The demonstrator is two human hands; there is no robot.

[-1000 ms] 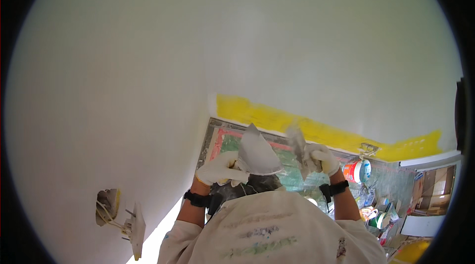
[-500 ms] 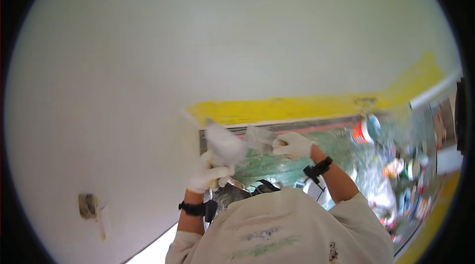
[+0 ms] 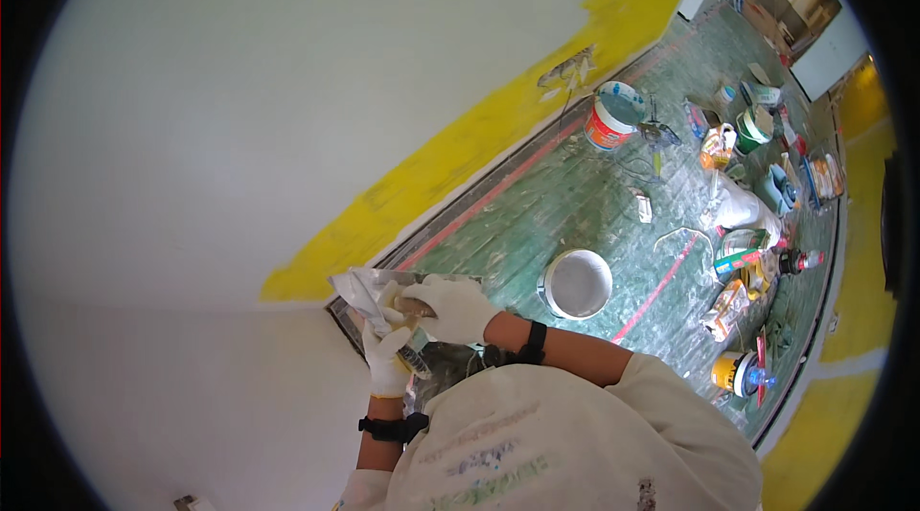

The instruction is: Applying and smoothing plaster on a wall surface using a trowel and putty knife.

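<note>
In the head view, the left hand, curled round a broad-bladed scraper, and right hand, closed on a second scraper, crowd near the wall corner, so a slipping blade could gouge it.

Floor: sheen glinted right of the right hand!
White wall: light fell softly!
Far wall: bowed into blackness!

Pale wall, low yellow band, streaky green floor.
</note>
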